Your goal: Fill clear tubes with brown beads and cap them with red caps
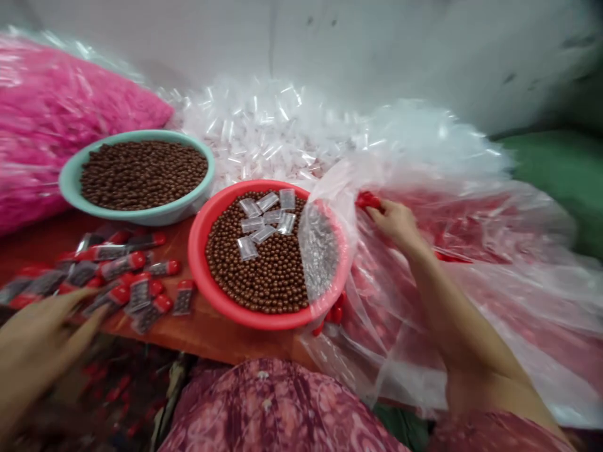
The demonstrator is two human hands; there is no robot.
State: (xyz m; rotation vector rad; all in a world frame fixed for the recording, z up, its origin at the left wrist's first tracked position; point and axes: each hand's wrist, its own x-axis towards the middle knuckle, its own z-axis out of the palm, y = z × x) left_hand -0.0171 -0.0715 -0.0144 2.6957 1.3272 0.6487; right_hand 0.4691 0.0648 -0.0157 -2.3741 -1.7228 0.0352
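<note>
My right hand (393,220) is closed on several small red caps (367,200) at the opening of a clear plastic bag (391,301) of red pieces. At the lower left my left hand (56,326), blurred, has its thumb and a finger apart beside a pile of red-capped clear containers (117,267) with dark contents. A red basin (202,276) between the hands holds brown beads (264,276), with several empty clear containers (252,224) lying on them. The bag's edge covers the basin's right side.
A pale green basin (70,185) of brown pieces stands at the back left, near a bag of pink pieces (70,113). Clear containers (268,135) are heaped along the wall. Red pieces (113,389) lie below the orange-red tabletop's (188,336) front edge.
</note>
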